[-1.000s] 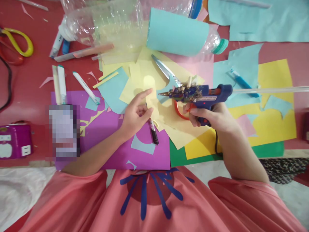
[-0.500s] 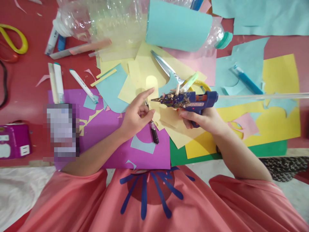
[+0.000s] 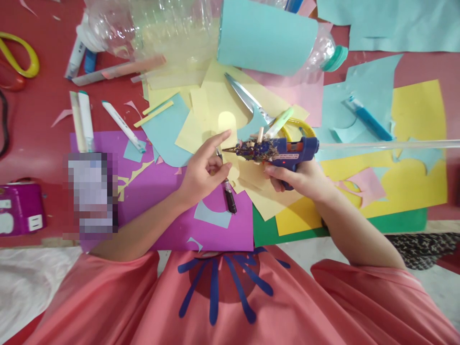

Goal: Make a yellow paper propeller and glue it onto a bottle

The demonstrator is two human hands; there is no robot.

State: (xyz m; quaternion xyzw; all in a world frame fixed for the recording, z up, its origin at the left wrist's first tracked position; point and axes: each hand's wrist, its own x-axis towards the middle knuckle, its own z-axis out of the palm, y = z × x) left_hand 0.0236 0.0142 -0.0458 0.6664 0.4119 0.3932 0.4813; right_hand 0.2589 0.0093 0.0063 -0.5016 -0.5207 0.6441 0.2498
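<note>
A blue glue gun [image 3: 283, 149] is in my right hand [image 3: 300, 178], its handle gripped and its metal nozzle pointing left. A clear glue stick runs out of its back end. Scraps of debris cling to the front of the gun. My left hand [image 3: 204, 167] is left of the nozzle tip, index finger stretched out and thumb apart, with the other fingers curled. It lies over the edge of a pale yellow rounded strip [image 3: 226, 123]. Between thumb and papers a black pen [image 3: 230, 196] lies on the purple sheet [image 3: 172, 230].
Clear bottles [image 3: 161, 28] and a bottle wrapped in light blue paper [image 3: 266, 38] lie at the back. Scissors [image 3: 251, 98] with yellow handles rest behind the gun. Markers [image 3: 122, 125], a phone [image 3: 91, 194] and a purple box [image 3: 21, 208] are to the left.
My right hand has moved the glue gun slightly left, bringing the nozzle nearer my left hand. My left hand has hardly moved.
</note>
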